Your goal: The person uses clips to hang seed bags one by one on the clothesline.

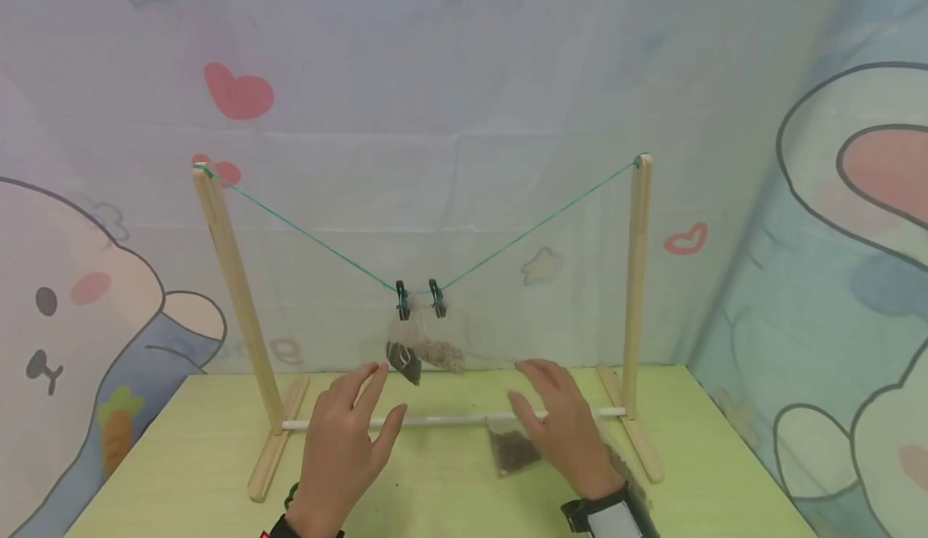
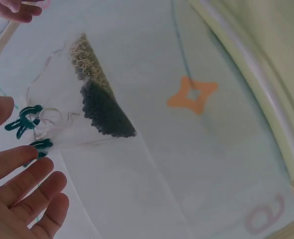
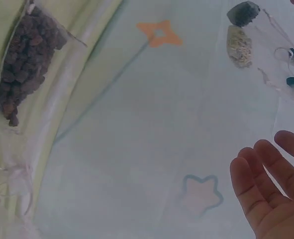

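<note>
Left hand (image 1: 344, 435) and right hand (image 1: 569, 432) hover empty, fingers apart; steady the sagging string (image 1: 290, 224) (it likely sways) before handling a clip (image 1: 403, 301).

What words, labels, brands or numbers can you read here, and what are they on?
No text is clearly readable.
Faint pink lettering on the backdrop: too pale and blurred; one shape may be a "g".
Hanging bags: no readable label.
Bag with dark contents lying on the table: no readable label.
Right wristband: nothing readable.
</note>
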`<state>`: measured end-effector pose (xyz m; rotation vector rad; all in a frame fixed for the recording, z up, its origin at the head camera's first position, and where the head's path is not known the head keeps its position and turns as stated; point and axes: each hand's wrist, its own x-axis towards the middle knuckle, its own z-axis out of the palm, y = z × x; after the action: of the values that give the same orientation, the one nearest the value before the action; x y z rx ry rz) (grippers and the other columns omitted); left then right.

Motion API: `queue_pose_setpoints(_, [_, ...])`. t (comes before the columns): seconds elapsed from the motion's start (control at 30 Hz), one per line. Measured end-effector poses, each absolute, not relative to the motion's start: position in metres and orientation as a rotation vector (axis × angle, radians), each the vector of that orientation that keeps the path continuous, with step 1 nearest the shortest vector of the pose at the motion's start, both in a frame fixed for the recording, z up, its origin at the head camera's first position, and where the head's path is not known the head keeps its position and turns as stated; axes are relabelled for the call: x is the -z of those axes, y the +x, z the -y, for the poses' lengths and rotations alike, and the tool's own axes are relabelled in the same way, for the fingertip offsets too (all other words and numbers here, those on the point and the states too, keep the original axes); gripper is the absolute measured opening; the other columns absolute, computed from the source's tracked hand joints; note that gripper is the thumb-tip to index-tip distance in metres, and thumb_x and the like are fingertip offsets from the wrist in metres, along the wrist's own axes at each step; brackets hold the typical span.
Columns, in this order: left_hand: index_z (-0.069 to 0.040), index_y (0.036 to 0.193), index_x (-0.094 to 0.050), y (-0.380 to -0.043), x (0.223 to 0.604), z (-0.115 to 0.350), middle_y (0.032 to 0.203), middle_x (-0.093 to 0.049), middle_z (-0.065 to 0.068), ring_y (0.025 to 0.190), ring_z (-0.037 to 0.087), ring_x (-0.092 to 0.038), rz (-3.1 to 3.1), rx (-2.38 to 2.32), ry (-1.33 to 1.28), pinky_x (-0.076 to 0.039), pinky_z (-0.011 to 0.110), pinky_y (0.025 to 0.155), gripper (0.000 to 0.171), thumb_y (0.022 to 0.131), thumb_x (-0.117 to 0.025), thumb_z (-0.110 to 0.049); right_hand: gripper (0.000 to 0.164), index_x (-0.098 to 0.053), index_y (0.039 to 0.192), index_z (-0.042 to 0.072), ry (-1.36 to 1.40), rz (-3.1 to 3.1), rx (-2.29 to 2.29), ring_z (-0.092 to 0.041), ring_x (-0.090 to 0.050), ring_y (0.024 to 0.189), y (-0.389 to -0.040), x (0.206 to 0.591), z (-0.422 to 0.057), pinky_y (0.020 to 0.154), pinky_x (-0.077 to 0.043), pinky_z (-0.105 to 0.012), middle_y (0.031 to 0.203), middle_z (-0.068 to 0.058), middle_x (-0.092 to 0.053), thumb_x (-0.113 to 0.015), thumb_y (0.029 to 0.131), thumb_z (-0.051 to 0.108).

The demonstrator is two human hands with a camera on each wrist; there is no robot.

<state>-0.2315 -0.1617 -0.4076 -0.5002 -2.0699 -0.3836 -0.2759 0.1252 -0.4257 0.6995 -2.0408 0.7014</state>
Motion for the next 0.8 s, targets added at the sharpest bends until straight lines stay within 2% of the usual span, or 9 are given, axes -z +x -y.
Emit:
queue_pose_setpoints(0.43, [0.002, 0.121, -0.073, -0.232, 0.439, 0.160, 0.117, -0.069, 0.017, 0.101, 0.036, -0.067, 2.150, 0.344, -0.437, -0.057, 0.051, 0.079, 0.049, 0.083, -0.087, -0.026, 0.036, -0.071, 0.120, 0.000, 0.663, 2.104, -0.696, -0.030, -0.066, 0.106, -0.270, 0.460, -0.128, 0.080, -0.060, -0.043, 0.116, -0.014, -0.067, -0.081, 0.086, 0.007])
queue_pose_setpoints(0.63, [0.002, 0.117, -0.074, -0.231, 0.446, 0.160, 0.115, -0.070, 0.016, 0.099, 0.035, -0.067, 2.192, 0.332, -0.401, -0.058, 0.050, 0.078, 0.046, 0.083, -0.086, -0.027, 0.031, -0.073, 0.117, 0.003, 0.629, 2.170, -0.715, -0.028, -0.068, 0.103, -0.268, 0.473, -0.126, 0.075, -0.061, -0.034, 0.114, -0.011, -0.068, -0.081, 0.087, 0.009])
queue_pose_setpoints(0.8, [0.004, 0.115, -0.075, -0.232, 0.454, 0.167, 0.113, -0.071, 0.016, 0.096, 0.034, -0.068, 2.203, 0.364, -0.367, -0.058, 0.048, 0.077, 0.044, 0.083, -0.087, -0.024, 0.030, -0.074, 0.115, 0.005, 0.671, 2.164, -0.748, -0.022, -0.068, 0.094, -0.269, 0.482, -0.120, 0.071, -0.059, -0.028, 0.109, -0.008, -0.068, -0.082, 0.086, 0.007])
